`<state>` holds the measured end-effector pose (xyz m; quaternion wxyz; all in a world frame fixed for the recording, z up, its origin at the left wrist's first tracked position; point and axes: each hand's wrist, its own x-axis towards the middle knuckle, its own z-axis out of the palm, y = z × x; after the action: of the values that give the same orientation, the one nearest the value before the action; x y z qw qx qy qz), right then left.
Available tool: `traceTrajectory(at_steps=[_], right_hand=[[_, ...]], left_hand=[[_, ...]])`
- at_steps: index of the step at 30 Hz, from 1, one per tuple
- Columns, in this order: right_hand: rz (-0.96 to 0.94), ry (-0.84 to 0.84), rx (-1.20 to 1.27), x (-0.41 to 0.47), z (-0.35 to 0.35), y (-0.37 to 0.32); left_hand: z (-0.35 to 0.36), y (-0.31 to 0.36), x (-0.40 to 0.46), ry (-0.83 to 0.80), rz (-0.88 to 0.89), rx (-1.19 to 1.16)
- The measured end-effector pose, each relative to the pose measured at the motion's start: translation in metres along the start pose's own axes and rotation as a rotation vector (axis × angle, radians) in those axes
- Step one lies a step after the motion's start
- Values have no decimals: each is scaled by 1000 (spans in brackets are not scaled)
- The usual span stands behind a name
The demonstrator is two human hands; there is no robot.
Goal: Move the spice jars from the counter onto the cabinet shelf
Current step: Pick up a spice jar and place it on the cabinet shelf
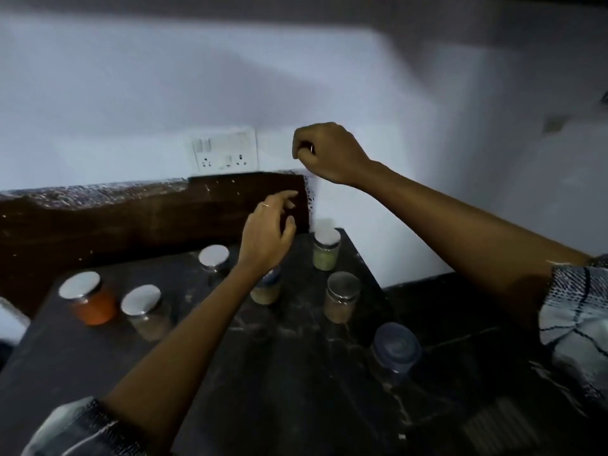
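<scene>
Both hands hover above upright spice jars on the dark stone counter.

The left hand hangs with fingers spread loose, holding nothing; the right hand is curled into an empty fist by the white wall socket. The steel-lidded orange-filled glass jar, the pale-green-filled jar and the blue-lidded clear jar all stand with lids upward.

A home kitchen, dimly lit. A dark stone counter runs into a corner of a plain white wall, with a dark backsplash along its far edge. Lidded spice jars stand on the counter, and a switch-and-socket plate sits on the wall just above the backsplash.
</scene>
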<state>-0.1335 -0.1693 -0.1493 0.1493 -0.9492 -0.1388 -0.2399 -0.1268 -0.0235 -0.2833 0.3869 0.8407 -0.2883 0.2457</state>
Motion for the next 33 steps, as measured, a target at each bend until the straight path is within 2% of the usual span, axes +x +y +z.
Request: traceTrajectory(at_steps=[3, 7, 10, 12, 13, 18, 21, 28, 33], right_hand=[[62, -243, 5, -42, 11, 36], [206, -807, -8, -96, 31, 68], [330, -1217, -124, -134, 48, 81], [317, -1402, -189, -159, 63, 84], [305, -1441, -225, -171, 69, 86], [426, -1369, -227, -220, 81, 98], [352, -1328, -247, -239, 94, 97], [424, -1151, -162, -269, 113, 115], [402, -1092, -98, -270, 111, 123]], left_hand=[[49, 21, -44, -148, -104, -70], [103, 42, -100, -413, -227, -90], [137, 51, -133, -684, -283, -142], [154, 56, -154, -801, -339, -229], [162, 59, -164, -832, -381, -267], [188, 68, -192, -831, -583, -369], [197, 69, -199, -815, -612, -400], [210, 69, -205, -829, -723, -502], [210, 68, -205, -817, -721, -551]])
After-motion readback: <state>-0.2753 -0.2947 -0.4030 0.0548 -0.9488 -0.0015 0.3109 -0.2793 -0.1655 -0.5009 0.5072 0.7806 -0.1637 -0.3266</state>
